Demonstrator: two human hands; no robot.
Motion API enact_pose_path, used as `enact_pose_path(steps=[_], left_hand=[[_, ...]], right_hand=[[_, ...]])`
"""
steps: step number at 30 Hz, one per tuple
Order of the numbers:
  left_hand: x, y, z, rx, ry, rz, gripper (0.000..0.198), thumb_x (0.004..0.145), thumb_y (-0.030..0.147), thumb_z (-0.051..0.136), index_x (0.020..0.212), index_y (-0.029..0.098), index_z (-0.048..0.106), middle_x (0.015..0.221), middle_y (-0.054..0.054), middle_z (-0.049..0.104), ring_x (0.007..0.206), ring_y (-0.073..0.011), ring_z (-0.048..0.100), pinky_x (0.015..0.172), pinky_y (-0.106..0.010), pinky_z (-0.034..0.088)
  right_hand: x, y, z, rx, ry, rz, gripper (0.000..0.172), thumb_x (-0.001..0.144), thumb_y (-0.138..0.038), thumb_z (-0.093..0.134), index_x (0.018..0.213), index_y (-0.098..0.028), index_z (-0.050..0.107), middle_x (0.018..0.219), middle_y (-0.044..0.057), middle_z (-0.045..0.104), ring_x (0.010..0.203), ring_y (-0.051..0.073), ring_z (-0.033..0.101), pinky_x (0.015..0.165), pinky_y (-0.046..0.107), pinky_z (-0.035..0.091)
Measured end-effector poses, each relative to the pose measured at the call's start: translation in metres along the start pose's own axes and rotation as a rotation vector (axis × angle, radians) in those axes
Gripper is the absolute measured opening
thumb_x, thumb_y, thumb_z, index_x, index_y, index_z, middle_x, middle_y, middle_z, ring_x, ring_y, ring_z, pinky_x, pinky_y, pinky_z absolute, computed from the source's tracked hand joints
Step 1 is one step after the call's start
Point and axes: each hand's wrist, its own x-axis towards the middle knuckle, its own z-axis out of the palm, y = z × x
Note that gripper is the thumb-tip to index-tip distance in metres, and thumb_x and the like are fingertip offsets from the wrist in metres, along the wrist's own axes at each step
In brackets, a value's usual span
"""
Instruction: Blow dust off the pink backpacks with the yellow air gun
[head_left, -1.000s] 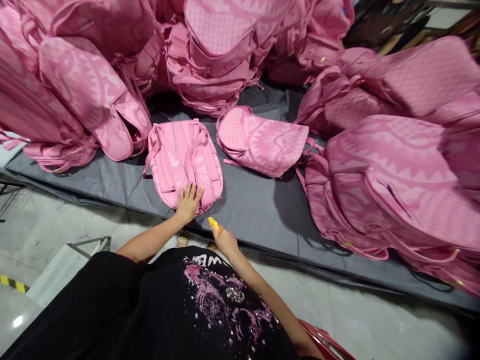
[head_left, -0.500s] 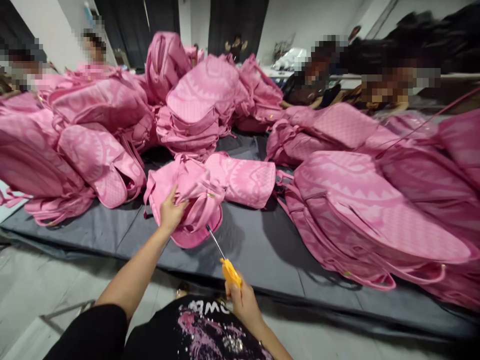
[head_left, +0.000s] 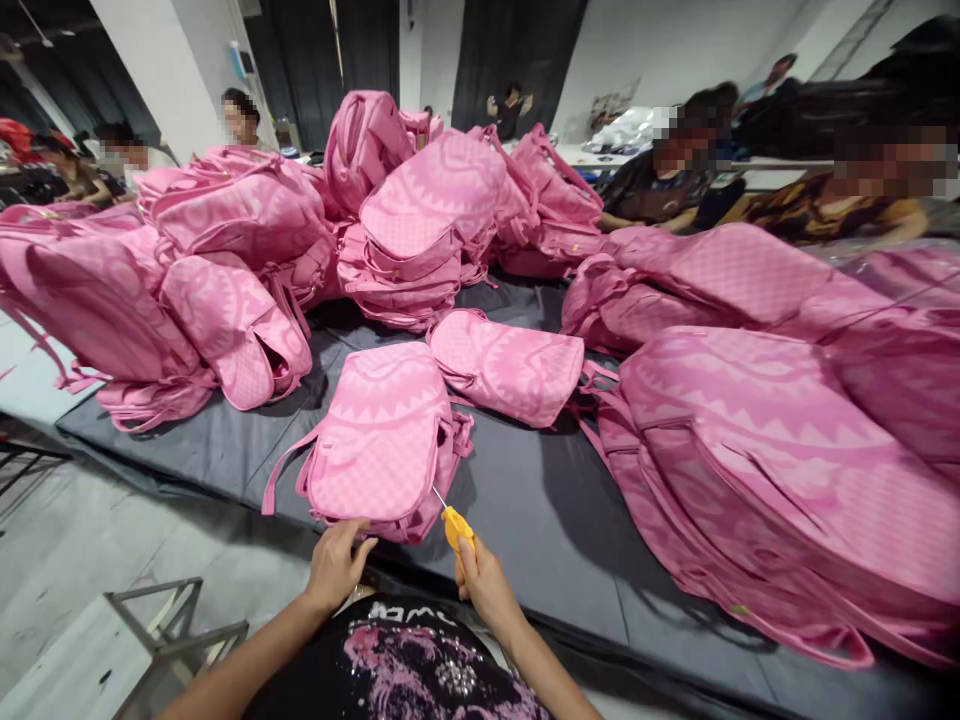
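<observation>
A pink patterned backpack (head_left: 379,440) lies front side up on the grey table cover (head_left: 525,520), its bottom edge toward me. My left hand (head_left: 334,565) grips that near bottom edge with curled fingers. My right hand (head_left: 484,585) is closed round a yellow-handled thread snipper (head_left: 456,525), whose thin metal tip points up-left and nearly touches the backpack's right lower corner.
Heaps of the same pink backpacks surround the spot: a stack on the left (head_left: 187,270), one behind (head_left: 435,220), a large pile on the right (head_left: 780,440). One lies just beyond mine (head_left: 510,365). Other people sit at the far side. A metal frame (head_left: 165,625) stands lower left.
The backpack was turned over from straps-up to front-up and pulled toward me. My left hand moved from its top to its near edge. The snipper came up close to the bag.
</observation>
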Motion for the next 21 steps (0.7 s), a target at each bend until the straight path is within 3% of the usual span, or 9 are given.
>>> enact_pose_path(steps=[2,4,6,8,10,13,15,17,21], left_hand=[[0.001,-0.010,-0.012,0.238,0.110,0.173,0.039,0.088,0.036,0.061,0.124,0.023,0.065,0.115,-0.012,0.071,0.109,-0.0308,0.066,0.096,-0.051,0.052],[0.010,-0.020,-0.022,0.438,0.112,0.251,0.055,0.085,0.033,0.065,0.137,0.018,0.056,0.137,-0.019,0.058,0.129,-0.0346,0.053,0.105,-0.054,0.045],[0.026,-0.030,-0.029,0.553,-0.037,0.295,0.071,0.078,0.025,0.069,0.145,0.018,0.047,0.154,-0.019,0.040,0.143,-0.0373,0.035,0.111,-0.056,0.036],[0.049,-0.035,-0.034,0.555,-0.232,0.298,0.076,0.072,0.011,0.064,0.145,0.021,0.048,0.155,-0.014,0.040,0.145,-0.0341,0.034,0.114,-0.053,0.034],[0.080,-0.029,-0.040,0.493,-0.289,0.185,0.072,0.067,0.002,0.054,0.136,0.023,0.059,0.139,-0.009,0.060,0.132,-0.0272,0.053,0.109,-0.042,0.042],[0.136,0.001,-0.055,0.388,-0.088,-0.053,0.051,0.075,0.006,0.050,0.119,0.022,0.071,0.103,-0.006,0.076,0.091,-0.0206,0.070,0.083,-0.029,0.050],[0.171,0.027,-0.064,0.320,0.049,-0.084,0.033,0.084,0.018,0.052,0.109,0.020,0.073,0.090,-0.006,0.076,0.077,-0.0177,0.067,0.072,-0.025,0.045],[0.198,0.048,-0.070,0.288,0.108,-0.080,0.024,0.089,0.029,0.053,0.092,0.018,0.074,0.076,-0.005,0.071,0.068,-0.0154,0.061,0.064,-0.024,0.036],[0.218,0.059,-0.067,0.303,0.138,-0.060,0.036,0.092,0.042,0.051,0.070,0.017,0.064,0.056,-0.001,0.056,0.054,-0.0130,0.048,0.057,-0.026,0.025]], right_hand=[[0.001,0.010,-0.003,0.032,-0.012,0.070,0.064,0.086,-0.076,0.031,0.101,-0.018,0.056,0.054,-0.002,0.054,0.041,0.015,0.053,0.043,0.027,0.041],[0.002,0.014,-0.006,0.077,-0.017,0.119,0.066,0.083,-0.079,0.031,0.098,-0.019,0.054,0.054,-0.003,0.054,0.039,0.015,0.051,0.041,0.026,0.040],[0.001,0.014,-0.011,0.114,-0.037,0.128,0.067,0.081,-0.081,0.031,0.096,-0.019,0.052,0.052,-0.004,0.053,0.038,0.014,0.050,0.040,0.026,0.039],[-0.001,0.012,-0.014,0.139,-0.072,0.126,0.070,0.079,-0.084,0.032,0.095,-0.019,0.051,0.051,-0.004,0.053,0.037,0.013,0.049,0.040,0.025,0.038],[-0.006,0.011,-0.017,0.171,-0.103,0.121,0.072,0.076,-0.087,0.036,0.094,-0.019,0.051,0.052,-0.004,0.055,0.038,0.014,0.050,0.041,0.026,0.039],[-0.019,0.009,-0.019,0.261,-0.064,0.018,0.068,0.079,-0.085,0.039,0.089,-0.019,0.052,0.062,0.001,0.061,0.050,0.015,0.057,0.051,0.028,0.047],[-0.029,0.008,-0.019,0.310,0.023,-0.100,0.062,0.085,-0.080,0.037,0.079,-0.020,0.052,0.063,0.002,0.058,0.053,0.013,0.055,0.053,0.027,0.047],[-0.036,0.006,-0.018,0.327,0.130,-0.192,0.059,0.090,-0.075,0.034,0.068,-0.021,0.047,0.056,-0.001,0.050,0.047,0.011,0.047,0.047,0.025,0.042],[-0.038,0.000,-0.017,0.261,0.227,-0.258,0.058,0.091,-0.073,0.032,0.061,-0.024,0.040,0.050,-0.002,0.042,0.042,0.011,0.039,0.042,0.025,0.034]])
